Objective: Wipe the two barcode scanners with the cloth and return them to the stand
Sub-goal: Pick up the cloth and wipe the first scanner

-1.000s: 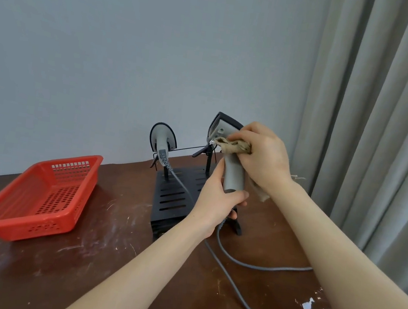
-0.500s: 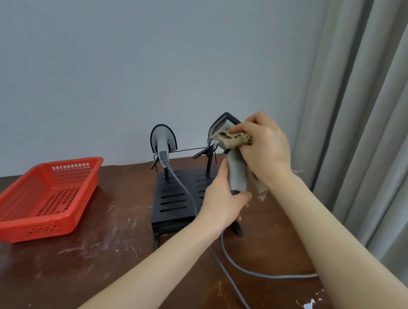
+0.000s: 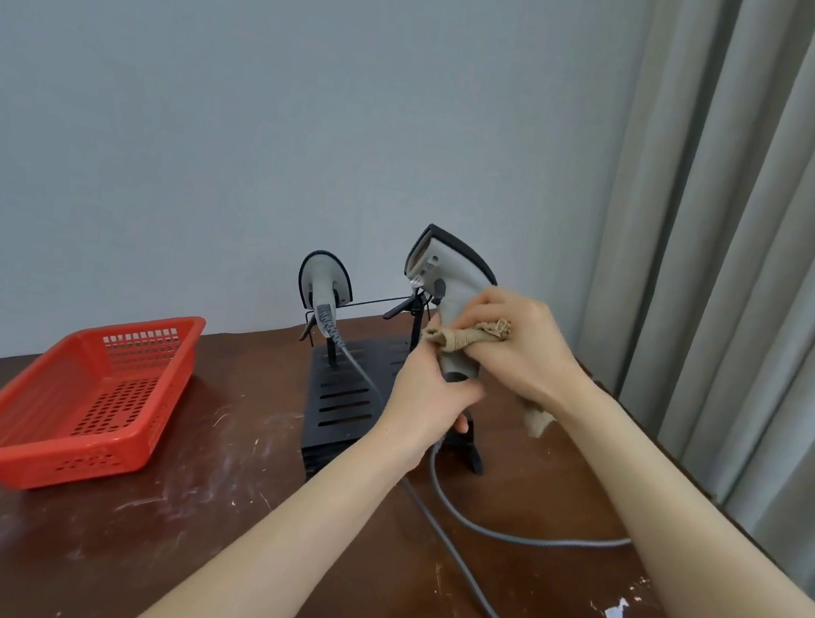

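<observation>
Our right hand (image 3: pixel 518 357) has slid down from the head of the grey barcode scanner (image 3: pixel 446 275) to its handle, fingers curled round it with the beige cloth (image 3: pixel 466 340) pinched beneath, while our left hand (image 3: pixel 427 399) grips the handle's base just above the black stand (image 3: pixel 344 396). With the head now bare, we judge this scanner nearly wiped (return to its hook comes next); the second scanner (image 3: pixel 325 281) hangs on the stand's left side.
</observation>
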